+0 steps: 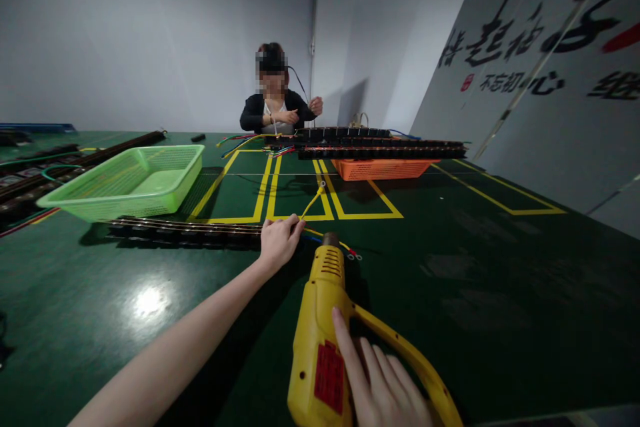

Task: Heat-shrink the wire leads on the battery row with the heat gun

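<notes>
the heat gun (320, 327) points away from the wearer, nozzle foremost, its looped handle on the right; i cannot tell whether it rests on the green tabletop (500, 280) or is held above it. the right hand (387, 387) lies against the heat gun's right side, index fingertip on the yellow body, the other fingers nearly straight; whether they grasp it i cannot tell.

just left of the heat gun's nozzle and a little beyond it, the left hand (281, 240) has its fingers clenched on a yellow wire (313, 201), whose end with a ring lug (323, 184) rises beyond the heat gun. a black strip (185, 233) runs leftward from that hand, well left of the heat gun. near the nozzle, two more ring lugs (355, 257) show, with a red sleeve (352, 252) beside them.

far left of the heat gun stands a green basket (170, 200). well beyond the heat gun and to its right is an orange basket (385, 171), with black strips (380, 150) stacked at its top. farther beyond the heat gun, a co-worker (255, 117) sits with both hands raised.
</notes>
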The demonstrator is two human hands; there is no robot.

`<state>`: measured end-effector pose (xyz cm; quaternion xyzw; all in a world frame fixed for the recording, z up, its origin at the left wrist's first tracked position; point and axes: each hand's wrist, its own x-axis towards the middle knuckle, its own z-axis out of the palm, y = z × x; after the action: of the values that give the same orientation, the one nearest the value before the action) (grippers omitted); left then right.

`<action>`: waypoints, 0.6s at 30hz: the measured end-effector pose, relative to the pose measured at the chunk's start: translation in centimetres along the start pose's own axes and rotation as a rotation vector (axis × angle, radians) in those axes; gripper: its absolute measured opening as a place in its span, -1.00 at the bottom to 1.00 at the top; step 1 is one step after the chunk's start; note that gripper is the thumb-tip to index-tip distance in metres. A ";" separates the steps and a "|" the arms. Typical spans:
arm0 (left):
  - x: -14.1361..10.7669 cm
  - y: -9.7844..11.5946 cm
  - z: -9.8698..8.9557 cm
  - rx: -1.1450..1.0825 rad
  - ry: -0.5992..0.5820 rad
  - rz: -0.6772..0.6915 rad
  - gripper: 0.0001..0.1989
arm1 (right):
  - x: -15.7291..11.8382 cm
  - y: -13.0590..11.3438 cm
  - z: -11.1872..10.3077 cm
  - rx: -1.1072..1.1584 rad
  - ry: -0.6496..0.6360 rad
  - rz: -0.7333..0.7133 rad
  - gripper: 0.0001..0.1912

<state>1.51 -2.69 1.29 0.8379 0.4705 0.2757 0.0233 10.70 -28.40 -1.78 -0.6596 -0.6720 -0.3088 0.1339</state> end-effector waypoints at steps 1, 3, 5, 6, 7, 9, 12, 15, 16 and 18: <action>0.0 0.0 0.0 -0.002 -0.002 0.004 -0.66 | 0.0 -0.2 0.2 0.006 0.010 0.007 -0.33; -0.1 -0.1 -0.2 -0.027 -0.013 0.042 -0.69 | 0.1 -0.7 0.5 0.017 0.020 0.017 -0.33; -0.2 -0.2 -0.3 -0.085 -0.020 0.094 -0.75 | 0.5 -1.1 0.5 0.032 0.039 0.030 -0.33; -0.3 -0.3 -0.3 -0.115 -0.021 0.116 -0.78 | 0.8 -1.3 0.3 0.045 0.048 0.038 -0.34; -0.3 -0.5 -0.3 -0.139 -0.021 0.135 -0.81 | 1.2 -1.3 0.1 0.063 0.057 0.045 -0.34; -0.3 -0.7 -0.2 -0.165 -0.018 0.160 -0.82 | 2.3 -1.2 -0.7 0.113 0.067 0.021 -0.35; -0.2 -1.2 -0.1 -0.169 -0.020 0.188 -0.79 | 4.0 -0.8 -2.0 0.165 0.061 -0.086 -0.28; -0.1 -1.7 -0.2 -0.135 -0.011 0.237 -0.78 | 5.0 -0.6 -2.6 0.172 0.086 -0.103 -0.06; 0.0 -1.9 -0.3 -0.116 -0.004 0.266 -0.78 | 5.0 -0.6 -2.7 0.175 0.094 -0.100 0.00; 0.0 -2.3 -0.6 -0.090 0.001 0.334 -0.79 | 5.0 -0.6 -2.5 0.188 0.089 -0.098 0.03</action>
<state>-0.57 -1.49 1.10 0.9024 0.3117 0.2971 0.0144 9.06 -25.82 2.94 -0.5961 -0.7229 -0.2796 0.2098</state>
